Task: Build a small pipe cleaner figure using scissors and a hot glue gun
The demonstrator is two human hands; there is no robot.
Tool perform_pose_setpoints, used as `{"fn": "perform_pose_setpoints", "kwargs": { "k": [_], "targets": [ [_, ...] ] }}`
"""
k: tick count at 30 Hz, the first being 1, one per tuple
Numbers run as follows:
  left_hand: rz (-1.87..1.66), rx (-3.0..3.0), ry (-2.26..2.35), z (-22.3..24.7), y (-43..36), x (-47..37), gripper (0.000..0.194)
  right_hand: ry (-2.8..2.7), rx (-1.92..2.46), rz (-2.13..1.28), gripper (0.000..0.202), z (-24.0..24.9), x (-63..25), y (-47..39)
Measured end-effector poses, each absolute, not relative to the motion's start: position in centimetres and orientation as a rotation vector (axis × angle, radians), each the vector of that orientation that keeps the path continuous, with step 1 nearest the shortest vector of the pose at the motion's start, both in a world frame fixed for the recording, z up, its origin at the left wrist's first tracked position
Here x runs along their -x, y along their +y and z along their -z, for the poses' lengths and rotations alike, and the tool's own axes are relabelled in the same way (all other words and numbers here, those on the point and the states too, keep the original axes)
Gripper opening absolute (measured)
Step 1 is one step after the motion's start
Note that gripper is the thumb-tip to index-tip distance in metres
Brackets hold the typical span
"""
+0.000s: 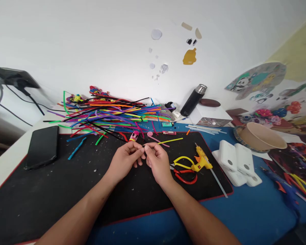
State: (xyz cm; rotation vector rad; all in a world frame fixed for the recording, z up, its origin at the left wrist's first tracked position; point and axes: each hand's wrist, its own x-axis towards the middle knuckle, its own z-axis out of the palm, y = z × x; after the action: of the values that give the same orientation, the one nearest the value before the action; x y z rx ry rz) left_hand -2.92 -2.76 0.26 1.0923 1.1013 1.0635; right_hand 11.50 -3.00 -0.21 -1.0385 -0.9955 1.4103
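Note:
My left hand point(126, 160) and my right hand point(157, 161) meet over the black mat point(73, 190), thumbs and forefingers pinched close together. Between the fingertips is a small dark piece, mostly hidden, too small to name. Just beyond my left hand stands a small pink item point(134, 136). A pink stem with a coiled end point(150, 135) and a yellow-green stem point(172, 140) lie just past my right hand. To its right are pliers with yellow and red handles point(185, 177) and a yellow glue gun point(202, 159).
Many coloured pipe cleaners point(112, 114) are heaped along the wall. A phone point(42, 146) lies at the left. A black flask point(193, 101) leans at the back; white devices point(237, 161) and a bowl point(265, 136) are at the right.

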Motion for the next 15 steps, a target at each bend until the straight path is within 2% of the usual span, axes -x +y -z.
{"fn": "perform_pose_setpoints", "kwargs": {
  "k": [15],
  "targets": [
    [-1.057, -1.089, 1.111, -0.33, -2.81, 2.85, 0.039, -0.969, 1.037, -1.416, 0.036, 0.49, -11.31, -3.07]
  ]
}}
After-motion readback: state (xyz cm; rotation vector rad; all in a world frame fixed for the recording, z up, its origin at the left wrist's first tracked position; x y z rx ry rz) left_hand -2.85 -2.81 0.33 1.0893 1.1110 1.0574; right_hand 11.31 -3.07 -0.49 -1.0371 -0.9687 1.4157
